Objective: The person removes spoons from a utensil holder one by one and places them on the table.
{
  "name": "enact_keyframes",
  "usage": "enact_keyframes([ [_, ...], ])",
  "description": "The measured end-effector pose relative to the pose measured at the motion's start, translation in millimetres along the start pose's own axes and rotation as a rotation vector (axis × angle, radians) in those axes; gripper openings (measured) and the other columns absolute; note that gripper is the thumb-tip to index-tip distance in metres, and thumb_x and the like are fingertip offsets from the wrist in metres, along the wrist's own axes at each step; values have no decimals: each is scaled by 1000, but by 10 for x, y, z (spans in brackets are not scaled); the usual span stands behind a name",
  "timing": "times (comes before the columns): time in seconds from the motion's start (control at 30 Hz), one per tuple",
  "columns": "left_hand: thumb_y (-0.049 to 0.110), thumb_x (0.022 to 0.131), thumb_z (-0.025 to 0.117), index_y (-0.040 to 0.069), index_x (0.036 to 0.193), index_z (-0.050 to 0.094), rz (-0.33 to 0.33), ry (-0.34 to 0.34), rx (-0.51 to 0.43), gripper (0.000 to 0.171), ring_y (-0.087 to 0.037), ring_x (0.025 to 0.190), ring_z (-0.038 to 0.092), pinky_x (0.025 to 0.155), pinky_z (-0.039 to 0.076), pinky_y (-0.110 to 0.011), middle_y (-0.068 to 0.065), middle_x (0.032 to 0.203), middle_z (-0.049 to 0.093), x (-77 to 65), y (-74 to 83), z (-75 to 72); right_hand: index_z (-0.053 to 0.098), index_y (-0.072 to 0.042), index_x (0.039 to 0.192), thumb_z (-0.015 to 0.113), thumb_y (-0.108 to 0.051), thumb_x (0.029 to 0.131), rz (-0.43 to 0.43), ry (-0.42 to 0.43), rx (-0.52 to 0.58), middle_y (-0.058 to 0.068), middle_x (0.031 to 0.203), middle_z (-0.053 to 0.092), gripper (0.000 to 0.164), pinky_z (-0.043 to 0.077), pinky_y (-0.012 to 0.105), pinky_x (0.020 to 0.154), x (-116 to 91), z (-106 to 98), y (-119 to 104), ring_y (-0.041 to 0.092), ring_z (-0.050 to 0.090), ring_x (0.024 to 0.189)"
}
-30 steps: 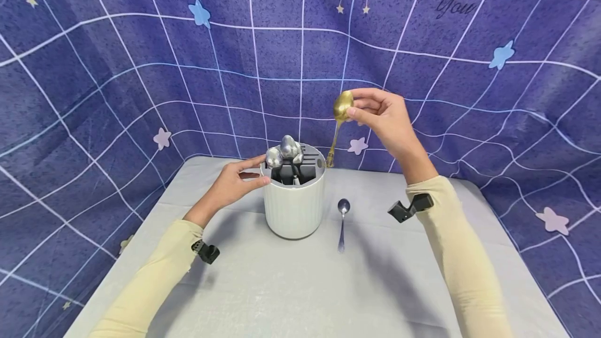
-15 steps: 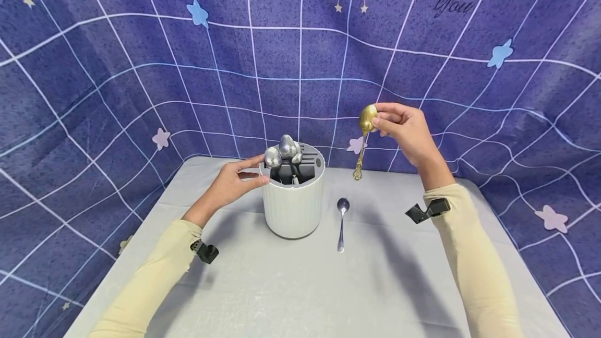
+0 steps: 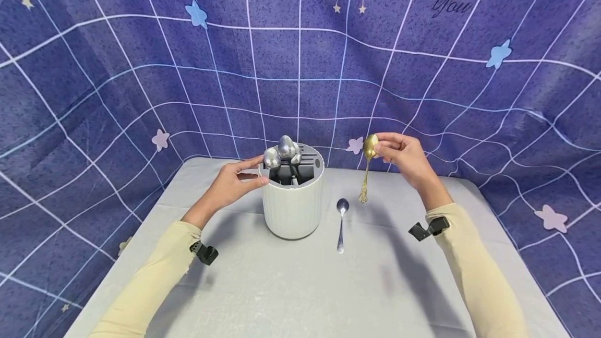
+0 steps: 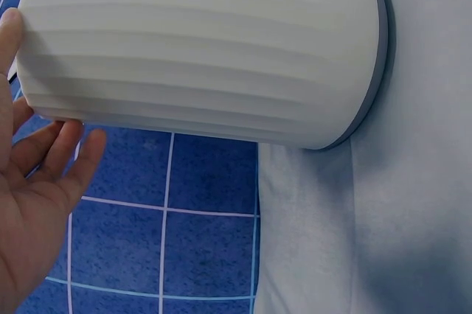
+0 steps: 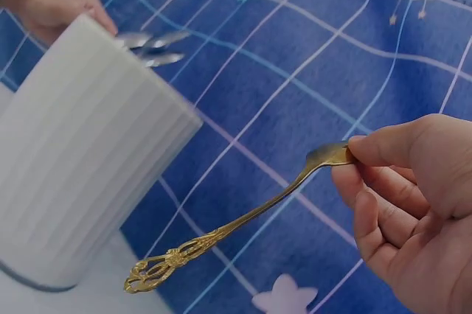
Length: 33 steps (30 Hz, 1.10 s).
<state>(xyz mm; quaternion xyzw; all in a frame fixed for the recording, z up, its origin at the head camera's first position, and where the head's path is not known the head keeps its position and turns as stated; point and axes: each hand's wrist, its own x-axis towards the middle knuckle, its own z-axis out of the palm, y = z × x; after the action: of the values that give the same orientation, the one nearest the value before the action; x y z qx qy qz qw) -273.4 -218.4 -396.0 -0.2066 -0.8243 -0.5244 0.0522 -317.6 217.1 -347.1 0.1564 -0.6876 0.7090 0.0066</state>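
My right hand (image 3: 407,160) pinches a gold spoon (image 3: 367,168) by its bowl, between thumb and fingertips. The spoon's ornate openwork handle (image 5: 173,259) points down, to the right of a white ribbed utensil holder (image 3: 292,213). Against the left side of that holder's rim rests my left hand (image 3: 230,188), thumb and fingers extended and spread. Several silver spoons (image 3: 284,149) stand bowl-up in the front compartment of the holder, their handles mostly hidden inside. On the table lies a small silver spoon (image 3: 341,226), bowl away from me.
The holder's grey top insert (image 3: 310,156) has slots behind the front compartment and a round hole at the right. A pale cloth covers the table (image 3: 281,286). Close behind it hangs a blue gridded curtain (image 3: 272,93), also along both sides.
My right hand has moved right and away from the holder, then down toward the table, with the gold spoon in its fingers. The left hand stays at the rim.
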Motion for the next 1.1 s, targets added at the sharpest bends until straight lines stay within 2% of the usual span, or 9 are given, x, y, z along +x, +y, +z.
enact_keyframes([
  [0.17,16,91,81,7,147,56,12,1,-4,62,-38,114,68,94,61,-31,-13,149,54,-1,0,3,57,14,131,68,3,95,47,-5,-6,-3,91,77,39,52,16,59,-56,-28,203,8,71,74],
  [0.5,18,91,81,8,146,57,10,2,-7,61,-39,115,67,95,61,-36,-14,149,55,-11,-7,-1,58,9,132,68,1,95,159,-9,-20,-6,93,76,39,54,17,64,-204,-14,511,6,68,77],
  [0.77,14,91,79,6,147,55,8,6,-13,61,-40,117,66,95,60,-32,-15,150,54,-20,11,9,56,11,134,69,-3,96,227,-7,-38,-8,93,75,43,55,18,67,-333,-30,751,6,69,79],
  [1.1,18,91,81,8,146,57,-2,12,-7,61,-40,118,65,97,60,-42,-14,149,55,-15,9,17,52,15,136,68,-4,97,277,-19,-38,-8,93,74,47,56,18,67,-430,-65,1023,6,70,79],
])
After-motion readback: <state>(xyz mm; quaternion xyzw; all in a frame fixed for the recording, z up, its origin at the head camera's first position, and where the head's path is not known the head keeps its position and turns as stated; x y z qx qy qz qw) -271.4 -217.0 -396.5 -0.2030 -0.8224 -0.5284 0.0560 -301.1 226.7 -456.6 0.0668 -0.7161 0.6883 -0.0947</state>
